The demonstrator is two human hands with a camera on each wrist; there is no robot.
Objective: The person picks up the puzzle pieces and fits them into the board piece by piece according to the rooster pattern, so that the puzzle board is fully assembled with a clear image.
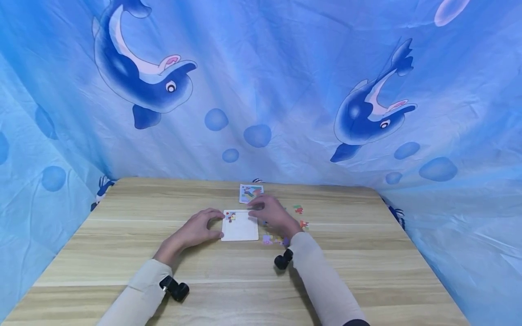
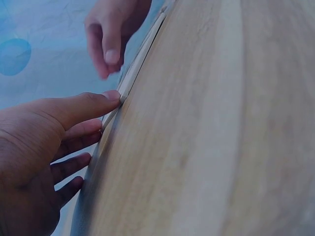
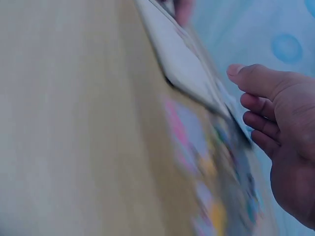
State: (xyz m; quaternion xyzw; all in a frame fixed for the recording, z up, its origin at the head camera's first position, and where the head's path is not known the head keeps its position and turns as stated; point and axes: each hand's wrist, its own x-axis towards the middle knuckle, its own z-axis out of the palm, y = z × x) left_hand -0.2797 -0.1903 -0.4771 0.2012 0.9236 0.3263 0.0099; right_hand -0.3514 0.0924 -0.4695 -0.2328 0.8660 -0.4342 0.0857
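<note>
A white puzzle board (image 1: pixel 240 230) lies on the table in the head view, with a small coloured patch of puzzle (image 1: pixel 230 217) at its upper left. My left hand (image 1: pixel 200 227) grips the board's left edge, thumb by the lower corner and fingers by the upper one; in the left wrist view the thumb of this hand (image 2: pixel 49 132) touches the edge. Over the board's upper right corner hovers my right hand (image 1: pixel 272 213), fingers loosely bent. The right wrist view shows that hand (image 3: pixel 288 113) beside the board (image 3: pixel 179 56), with nothing visible between thumb and fingers.
Behind the board lies a picture card (image 1: pixel 246 194), partly covered by the right hand. Loose puzzle pieces (image 1: pixel 267 239) are scattered to the board's right, some hidden under the right hand and wrist. A blue dolphin-print curtain (image 1: pixel 285 90) hangs behind the wooden table (image 1: pixel 228 280).
</note>
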